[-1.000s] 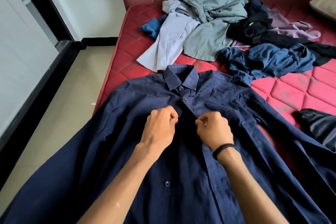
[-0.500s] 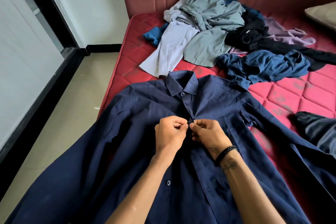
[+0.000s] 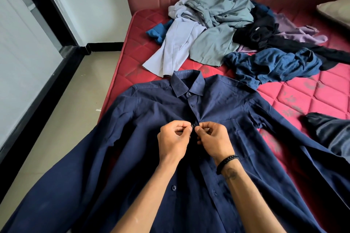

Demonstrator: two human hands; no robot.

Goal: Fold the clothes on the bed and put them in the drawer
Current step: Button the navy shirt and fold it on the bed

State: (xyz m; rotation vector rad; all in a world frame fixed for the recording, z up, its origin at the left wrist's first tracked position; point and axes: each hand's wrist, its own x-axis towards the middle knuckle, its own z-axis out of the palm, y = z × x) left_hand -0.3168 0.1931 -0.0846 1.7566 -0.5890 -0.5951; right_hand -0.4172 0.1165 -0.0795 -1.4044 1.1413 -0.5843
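Navy button-up shirt point(image 3: 132, 157), front up, sleeves spread, on near part of red quilted mattress point(image 3: 295, 98). Left hand point(image 3: 173, 141) and right hand point(image 3: 215, 141) each pinch its placket at one button point(image 3: 193, 125), mid-chest. Far: heap of unfolded clothes point(image 3: 223, 30) by the headboard.

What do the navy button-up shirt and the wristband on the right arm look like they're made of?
Navy button-up shirt: thin woven cloth, probably cotton or a blend, with a matte finish, soft creases and small glossy buttons, likely plastic. Black wristband: plaited cord, possibly leather or synthetic; its braided ridges show.
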